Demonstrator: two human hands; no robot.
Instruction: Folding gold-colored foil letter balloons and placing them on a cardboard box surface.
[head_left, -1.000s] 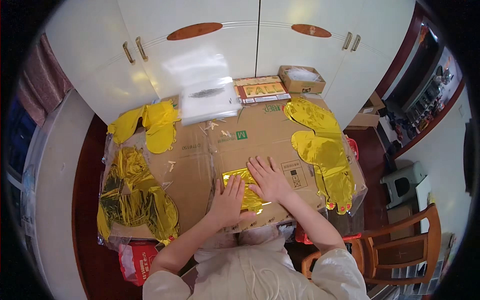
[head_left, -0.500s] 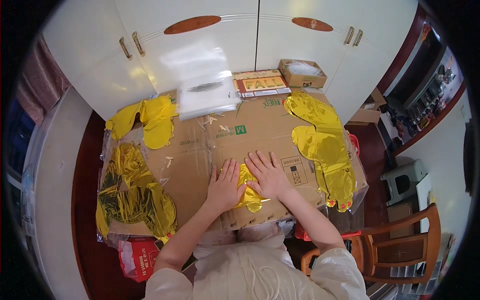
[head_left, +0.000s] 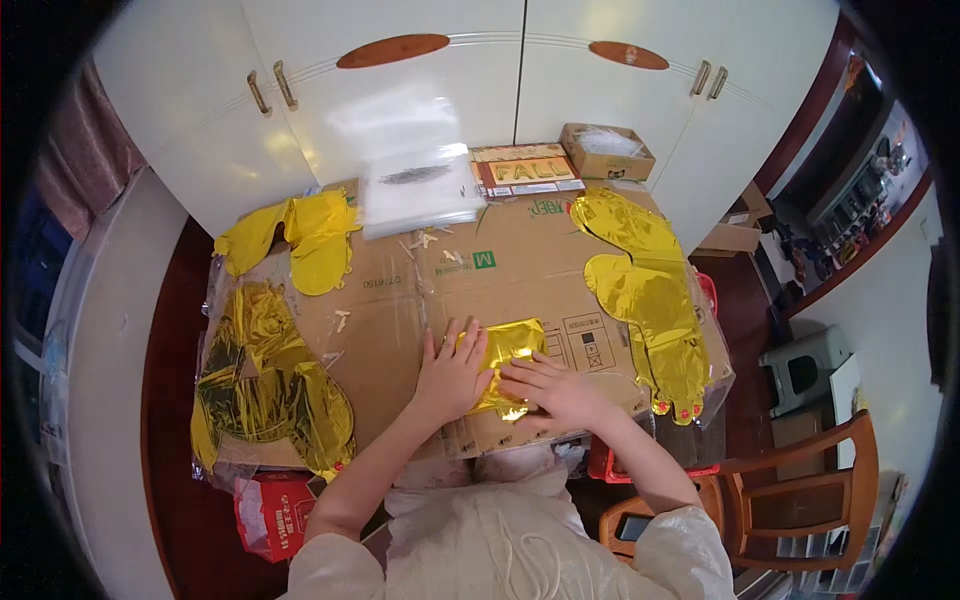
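Note:
A folded piece of shiny gold foil, apparently an uninflated foil balloon, lies flat on the cardboard in front of me. My left hand rests palm down over its left edge, fingers stretched out. On its lower right part lies my right hand, with the fingers extended and slightly spread. Neither hand grips anything that I can see. Flat gold foil balloons are spread along the right side. At the left lie a crumpled gold foil pile and another flat gold piece above it.
The cardboard surface holds small pale strips. At its back stand clear plastic bags, a printed card and a small open box, before white cabinets. A wooden chair is at right, a red bag at lower left.
My right hand has moved down and right across the foil, from fingers pointing away to pointing left. More of the foil now shows. My left hand stays nearly in place.

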